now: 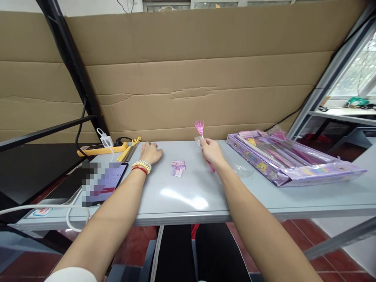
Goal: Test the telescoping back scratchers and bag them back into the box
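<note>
My right hand is closed around a pink back scratcher. Its hand-shaped head points up and away from me, and the pink end of its handle shows below my palm. A bit of clear plastic wrap shows by the head. My left hand lies on the table with its fingers loosely bent and apart, holding nothing. Just left of it are yellow back scratchers with dark shafts. Two or so small purple printed cards lie on the table between my hands.
A purple display box of wrapped back scratchers stands at the right. Clear plastic wrap lies beside it. At the left are a tablet, a yellow power strip and white cables. Cardboard stands behind the grey table.
</note>
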A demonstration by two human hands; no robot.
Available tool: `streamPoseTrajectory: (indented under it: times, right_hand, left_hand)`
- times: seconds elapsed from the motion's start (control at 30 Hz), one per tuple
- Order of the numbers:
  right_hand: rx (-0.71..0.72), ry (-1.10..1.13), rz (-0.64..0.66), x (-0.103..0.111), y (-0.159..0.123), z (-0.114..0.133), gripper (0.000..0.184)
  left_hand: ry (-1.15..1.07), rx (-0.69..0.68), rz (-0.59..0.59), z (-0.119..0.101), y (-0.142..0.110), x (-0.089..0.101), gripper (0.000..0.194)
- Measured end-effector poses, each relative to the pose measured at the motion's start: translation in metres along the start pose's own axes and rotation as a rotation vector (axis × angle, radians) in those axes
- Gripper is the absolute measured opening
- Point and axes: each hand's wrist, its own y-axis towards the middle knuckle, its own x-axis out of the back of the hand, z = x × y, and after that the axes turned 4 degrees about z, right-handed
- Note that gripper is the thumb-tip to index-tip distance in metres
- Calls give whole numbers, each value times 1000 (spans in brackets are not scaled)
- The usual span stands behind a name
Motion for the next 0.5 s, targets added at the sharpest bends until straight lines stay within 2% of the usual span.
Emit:
streamPoseTrajectory:
  times: [0.1, 0.2, 0.3, 0.4, 0.5]
  right_hand:
    - [60, -254, -112, 17, 3, 0, 23]
    - [32, -422, -52, 23, 4, -1, 19]
    - [10, -514, 52, 16, 3, -1, 18]
    - [56, -583, 116, 5, 0, -2, 18]
    - [98, -605, 151, -2, 0, -5, 18]
  left_hand:
    - [-145, -283, 153, -9, -3, -5, 41]
    - [-274, -488, 299, -18, -9, -8, 38]
    - [-274, -525, 371, -27, -15, -9, 39]
    - [-252, -522, 368, -32, -19, -8, 32]
    - [-324, -513, 355, -34, -21, -8, 30]
